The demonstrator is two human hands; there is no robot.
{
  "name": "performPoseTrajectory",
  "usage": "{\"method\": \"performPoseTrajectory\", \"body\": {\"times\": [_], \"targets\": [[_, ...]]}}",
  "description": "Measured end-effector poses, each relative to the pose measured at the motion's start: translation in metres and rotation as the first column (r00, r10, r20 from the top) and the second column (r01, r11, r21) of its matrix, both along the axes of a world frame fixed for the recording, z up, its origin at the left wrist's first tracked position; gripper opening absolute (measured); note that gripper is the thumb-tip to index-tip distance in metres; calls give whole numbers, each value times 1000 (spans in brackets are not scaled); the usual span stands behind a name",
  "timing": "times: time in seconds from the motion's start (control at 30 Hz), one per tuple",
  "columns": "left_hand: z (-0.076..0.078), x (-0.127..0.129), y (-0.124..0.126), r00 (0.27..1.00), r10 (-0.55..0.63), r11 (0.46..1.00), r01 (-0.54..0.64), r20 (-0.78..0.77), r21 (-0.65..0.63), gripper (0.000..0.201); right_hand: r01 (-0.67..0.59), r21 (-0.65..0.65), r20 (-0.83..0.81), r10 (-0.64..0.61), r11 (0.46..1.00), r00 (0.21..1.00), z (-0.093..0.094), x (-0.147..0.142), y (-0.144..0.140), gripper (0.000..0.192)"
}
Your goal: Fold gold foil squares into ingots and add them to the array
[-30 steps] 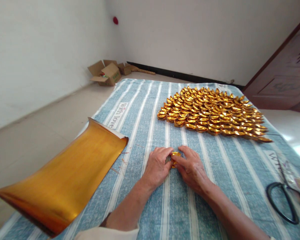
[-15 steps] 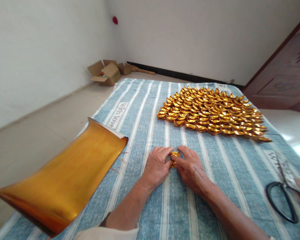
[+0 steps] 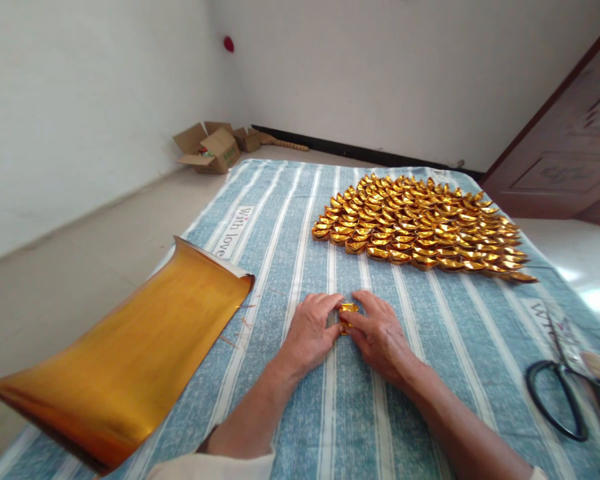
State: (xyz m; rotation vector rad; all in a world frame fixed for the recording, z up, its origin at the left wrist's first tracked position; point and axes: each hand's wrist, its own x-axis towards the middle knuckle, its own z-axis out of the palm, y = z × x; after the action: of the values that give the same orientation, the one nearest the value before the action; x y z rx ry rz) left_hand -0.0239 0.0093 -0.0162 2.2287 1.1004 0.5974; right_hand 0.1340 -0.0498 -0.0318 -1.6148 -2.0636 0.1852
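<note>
Pinching a small folded gold foil paper piece point(image 3: 349, 316) on the blue striped cloth point(image 3: 290, 220).

My left hand point(image 3: 311, 331) and right hand point(image 3: 380, 333) both close fingertips on it; light, crease-prone, slippery foil, so I'd grip the folded edges.

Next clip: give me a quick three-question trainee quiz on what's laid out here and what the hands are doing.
1. True or false: the left hand and right hand pinch one small gold foil piece between their fingertips.
2. Which lies to the person's left? A) scissors B) curled gold foil sheets C) cardboard boxes on the cloth
3. Fill in: the folded gold ingots lie in rows on the striped ____.

Key: 1 true. 2 B: the gold foil sheets lie left, the scissors right, and the cardboard boxes stand on the floor. 3 cloth.
</note>
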Motion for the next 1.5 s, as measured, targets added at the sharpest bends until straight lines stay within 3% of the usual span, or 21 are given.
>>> {"method": "performPoseTrajectory", "body": {"times": [0.43,1.5], "targets": [[1,-3,2,999,-40,999,40,-1,-24,49,4,2,-103,-3,1000,995,-6,1,1,24],[0,-2,2,998,-44,999,43,-42,-20,50,-9,9,-136,10,1000,991,-7,3,2,25]]}}
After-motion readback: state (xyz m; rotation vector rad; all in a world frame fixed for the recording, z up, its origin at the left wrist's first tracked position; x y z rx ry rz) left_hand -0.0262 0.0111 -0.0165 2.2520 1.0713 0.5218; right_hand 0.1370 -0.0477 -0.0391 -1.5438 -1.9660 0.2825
